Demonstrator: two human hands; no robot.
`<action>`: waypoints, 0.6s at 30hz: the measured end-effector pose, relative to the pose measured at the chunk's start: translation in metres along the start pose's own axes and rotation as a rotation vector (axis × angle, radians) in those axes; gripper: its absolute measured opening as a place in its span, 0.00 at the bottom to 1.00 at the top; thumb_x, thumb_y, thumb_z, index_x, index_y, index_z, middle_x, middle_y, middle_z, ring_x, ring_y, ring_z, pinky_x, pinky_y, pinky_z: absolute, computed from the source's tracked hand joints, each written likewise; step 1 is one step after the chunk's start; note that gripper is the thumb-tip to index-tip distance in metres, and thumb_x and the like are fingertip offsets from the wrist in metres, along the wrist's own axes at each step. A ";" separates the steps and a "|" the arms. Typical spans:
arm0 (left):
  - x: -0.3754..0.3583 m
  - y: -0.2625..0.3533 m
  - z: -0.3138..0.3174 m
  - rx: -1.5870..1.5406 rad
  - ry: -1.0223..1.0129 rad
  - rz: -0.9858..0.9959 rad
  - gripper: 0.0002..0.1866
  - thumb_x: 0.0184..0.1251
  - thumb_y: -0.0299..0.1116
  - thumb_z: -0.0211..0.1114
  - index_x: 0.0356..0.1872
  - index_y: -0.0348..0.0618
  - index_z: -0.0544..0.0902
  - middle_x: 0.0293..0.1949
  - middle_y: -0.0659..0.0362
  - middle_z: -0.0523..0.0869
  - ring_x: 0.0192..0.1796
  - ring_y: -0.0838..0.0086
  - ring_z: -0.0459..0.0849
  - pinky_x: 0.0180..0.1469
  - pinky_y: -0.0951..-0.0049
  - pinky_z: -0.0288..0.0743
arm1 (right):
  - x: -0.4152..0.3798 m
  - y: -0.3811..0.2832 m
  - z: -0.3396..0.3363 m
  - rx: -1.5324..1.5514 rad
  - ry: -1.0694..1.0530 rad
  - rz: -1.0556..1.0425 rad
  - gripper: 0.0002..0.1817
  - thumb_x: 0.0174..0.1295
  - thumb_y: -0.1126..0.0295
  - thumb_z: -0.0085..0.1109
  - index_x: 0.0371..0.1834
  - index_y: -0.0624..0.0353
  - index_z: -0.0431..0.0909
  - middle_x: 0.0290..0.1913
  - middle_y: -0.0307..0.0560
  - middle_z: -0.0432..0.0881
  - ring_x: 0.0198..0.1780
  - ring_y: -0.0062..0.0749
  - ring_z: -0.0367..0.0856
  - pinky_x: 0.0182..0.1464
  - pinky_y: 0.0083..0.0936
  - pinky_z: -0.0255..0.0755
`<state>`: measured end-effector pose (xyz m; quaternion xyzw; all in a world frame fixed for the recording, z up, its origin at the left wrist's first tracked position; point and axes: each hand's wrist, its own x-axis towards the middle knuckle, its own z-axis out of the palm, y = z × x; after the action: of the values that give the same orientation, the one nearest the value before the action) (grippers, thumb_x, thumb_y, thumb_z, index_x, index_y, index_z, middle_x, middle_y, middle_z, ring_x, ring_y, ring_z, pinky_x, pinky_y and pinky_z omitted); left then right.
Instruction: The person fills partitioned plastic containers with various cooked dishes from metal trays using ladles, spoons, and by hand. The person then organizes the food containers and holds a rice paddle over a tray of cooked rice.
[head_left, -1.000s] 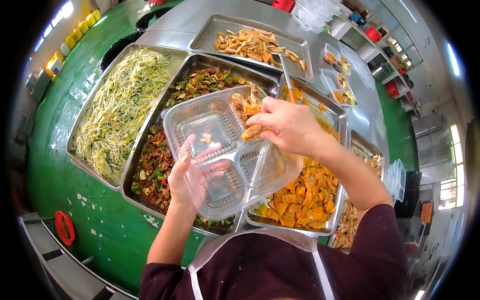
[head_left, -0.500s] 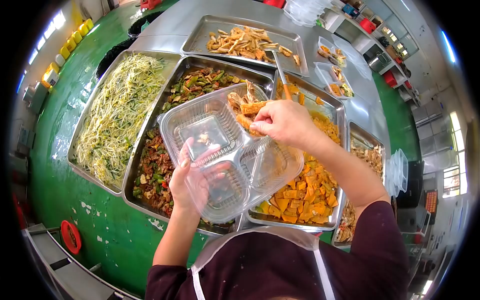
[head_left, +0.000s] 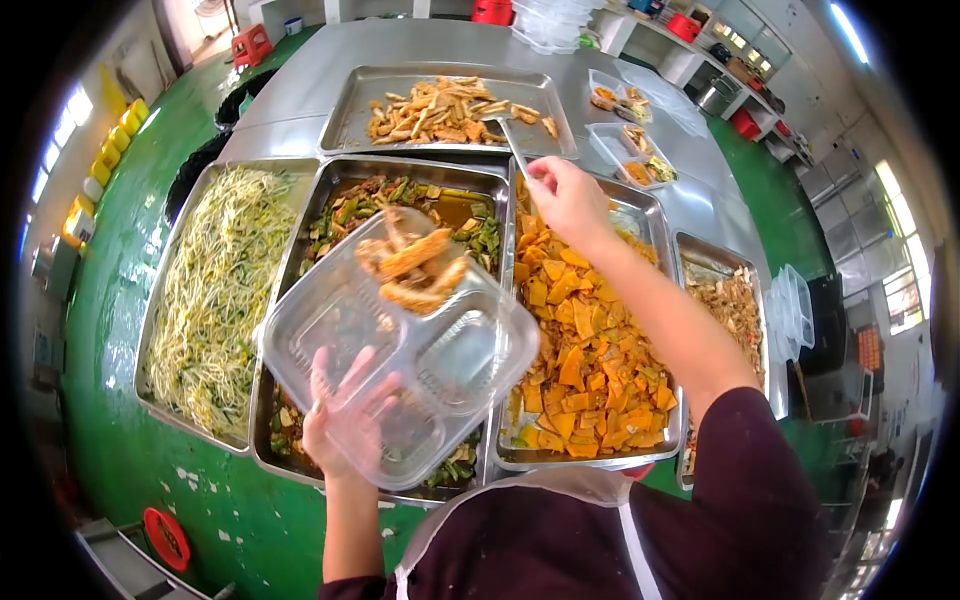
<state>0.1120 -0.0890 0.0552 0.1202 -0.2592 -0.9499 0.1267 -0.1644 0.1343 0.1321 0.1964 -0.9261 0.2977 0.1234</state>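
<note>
My left hand (head_left: pixel 345 425) supports a clear compartmented plastic food container (head_left: pixel 400 355) from below, its spread fingers visible through the plastic. Fried golden strips (head_left: pixel 415 265) fill the container's far compartment; the other compartments look bare. Over the far end of the tray of orange pumpkin pieces (head_left: pixel 590 350), my right hand (head_left: pixel 570 205) has its fingers closed around a long-handled utensil (head_left: pixel 513 150). The lower end of that utensil is hidden by the hand. Beneath the container lies a tray of meat with green peppers (head_left: pixel 345 215), partly covered.
Bean sprouts (head_left: pixel 215 300) fill the left tray, and more fried strips (head_left: pixel 440 110) lie in the far tray. A shredded dish (head_left: pixel 725 300) is at right. Filled containers (head_left: pixel 635 155) stand at the back right, near stacked clear boxes (head_left: pixel 550 25). A red basin (head_left: pixel 166 538) is at lower left.
My right hand has let go of the fried strips in the container and moved up to the utensil. The container has shifted left and down, turned and tilted, and the camera view has shifted.
</note>
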 end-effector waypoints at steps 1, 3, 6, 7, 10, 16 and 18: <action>-0.003 0.002 -0.006 0.021 0.012 0.038 0.45 0.55 0.48 0.61 0.72 0.55 0.47 0.64 0.38 0.64 0.53 0.39 0.77 0.46 0.53 0.79 | 0.014 0.034 0.013 -0.091 -0.040 0.089 0.15 0.58 0.61 0.58 0.44 0.55 0.77 0.40 0.49 0.82 0.43 0.42 0.81 0.44 0.37 0.73; -0.009 0.009 -0.017 0.001 -0.005 0.090 0.45 0.55 0.44 0.62 0.72 0.56 0.46 0.66 0.39 0.61 0.57 0.40 0.74 0.50 0.50 0.78 | 0.027 0.082 0.045 -0.340 -0.083 0.140 0.18 0.58 0.59 0.59 0.47 0.58 0.75 0.43 0.51 0.81 0.45 0.45 0.80 0.47 0.39 0.73; -0.015 0.011 -0.036 -0.063 -0.001 0.154 0.46 0.54 0.41 0.62 0.73 0.56 0.46 0.67 0.40 0.60 0.58 0.40 0.73 0.52 0.49 0.76 | 0.046 0.108 0.082 -0.422 -0.250 0.380 0.24 0.57 0.55 0.60 0.49 0.61 0.73 0.46 0.54 0.81 0.49 0.51 0.79 0.52 0.41 0.73; -0.020 0.015 -0.032 -0.066 0.009 0.154 0.47 0.53 0.37 0.63 0.73 0.57 0.44 0.68 0.41 0.59 0.59 0.39 0.72 0.55 0.48 0.75 | 0.047 0.099 0.083 -0.423 -0.319 0.404 0.21 0.57 0.58 0.59 0.49 0.61 0.74 0.49 0.56 0.80 0.51 0.50 0.79 0.52 0.41 0.73; -0.029 0.018 -0.041 -0.036 0.027 0.200 0.47 0.53 0.37 0.63 0.73 0.58 0.45 0.69 0.42 0.57 0.60 0.39 0.70 0.56 0.49 0.74 | 0.063 0.114 0.099 -0.356 -0.238 0.404 0.18 0.58 0.64 0.56 0.49 0.62 0.74 0.48 0.59 0.80 0.48 0.50 0.80 0.50 0.41 0.75; -0.046 0.016 -0.049 -0.066 -0.132 0.180 0.41 0.60 0.32 0.56 0.74 0.59 0.46 0.73 0.45 0.46 0.71 0.42 0.53 0.67 0.47 0.61 | 0.040 0.126 -0.009 0.697 -0.151 0.608 0.12 0.60 0.70 0.47 0.45 0.62 0.74 0.22 0.44 0.74 0.18 0.27 0.73 0.15 0.25 0.65; -0.049 0.009 -0.046 -0.104 -0.169 0.170 0.40 0.60 0.32 0.55 0.73 0.58 0.47 0.73 0.45 0.45 0.71 0.41 0.52 0.67 0.45 0.59 | -0.025 0.113 -0.071 0.788 -0.159 0.651 0.14 0.63 0.71 0.45 0.50 0.55 0.72 0.21 0.39 0.70 0.15 0.19 0.64 0.12 0.19 0.57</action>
<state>0.1729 -0.1033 0.0293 0.0106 -0.2287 -0.9546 0.1907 -0.1831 0.2688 0.1230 -0.0483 -0.7634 0.6309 -0.1296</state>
